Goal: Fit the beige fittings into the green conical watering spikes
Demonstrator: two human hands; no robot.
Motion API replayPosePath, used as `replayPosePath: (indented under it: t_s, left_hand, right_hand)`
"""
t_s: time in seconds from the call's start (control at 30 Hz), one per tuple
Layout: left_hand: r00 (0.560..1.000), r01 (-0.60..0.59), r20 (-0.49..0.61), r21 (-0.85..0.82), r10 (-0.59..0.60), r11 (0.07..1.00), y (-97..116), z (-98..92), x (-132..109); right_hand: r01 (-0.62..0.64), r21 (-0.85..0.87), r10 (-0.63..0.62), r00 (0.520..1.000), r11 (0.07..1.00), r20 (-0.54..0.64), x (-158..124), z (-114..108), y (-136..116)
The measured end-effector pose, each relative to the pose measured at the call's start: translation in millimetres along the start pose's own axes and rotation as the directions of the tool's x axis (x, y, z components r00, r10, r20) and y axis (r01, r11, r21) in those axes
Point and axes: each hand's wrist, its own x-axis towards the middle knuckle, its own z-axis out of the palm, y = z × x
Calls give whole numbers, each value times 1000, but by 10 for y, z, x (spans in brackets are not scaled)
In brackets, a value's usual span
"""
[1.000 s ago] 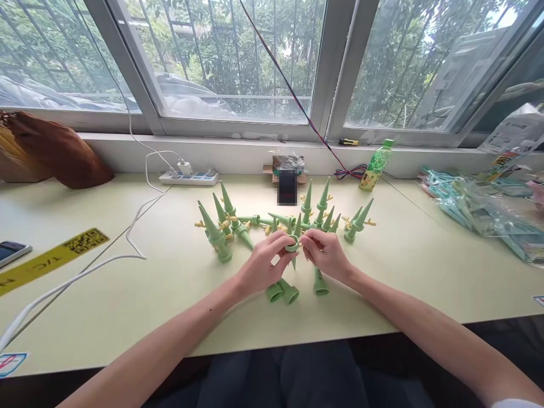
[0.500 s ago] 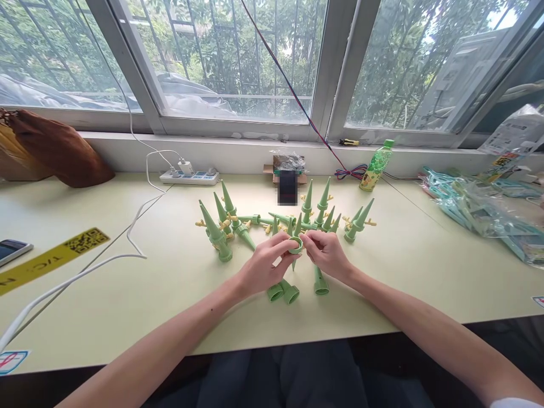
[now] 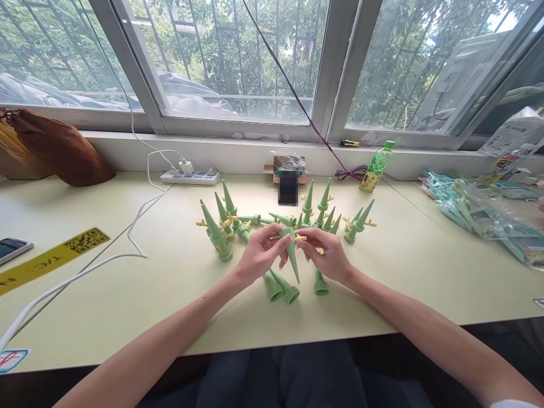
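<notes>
My left hand [image 3: 260,254] is closed round the wide end of a green plant watering spike [image 3: 293,262], whose tip points down toward the table. A small yellow valve [image 3: 301,238] sticks out from the spike's side near its collar. My right hand [image 3: 329,255] pinches the outer end of that valve between thumb and fingers. Below the hands lie loose green spikes [image 3: 290,294], their round mouths facing me, and another spike [image 3: 322,283] lies under my right hand. Upright spikes with yellow valves stand to the left [image 3: 213,224] and right [image 3: 359,222].
A green-capped bottle [image 3: 377,166], a small open box [image 3: 289,164] and a power strip [image 3: 190,177] stand along the back. Plastic-wrapped packs [image 3: 480,209] lie at right. A white cable [image 3: 131,232], yellow strip [image 3: 55,258], phone [image 3: 13,248] and brown bag [image 3: 63,150] are at left.
The held spike has turned: its round mouth faced me before, and now its long side shows with the tip down. The yellow valve at its side has come into view.
</notes>
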Motion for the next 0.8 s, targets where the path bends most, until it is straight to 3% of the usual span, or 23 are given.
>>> replayPosePath:
  t_s: [0.13,0.37,0.8]
  left_hand:
    - [998,55,6,-21,-55,998,7,-7,3]
    - [999,46,3,28,-46,999,-14,-6,-5]
    - [998,-61,26,120,58,991,-164,-28,-39]
  right_hand:
    - [-4,3,4,1000,1000,3,-13,3,44]
    - [-48,-67,52,997,997,52,-17,-8,40]
    - [-152,-12,152,980,988,131,-23,-10,25]
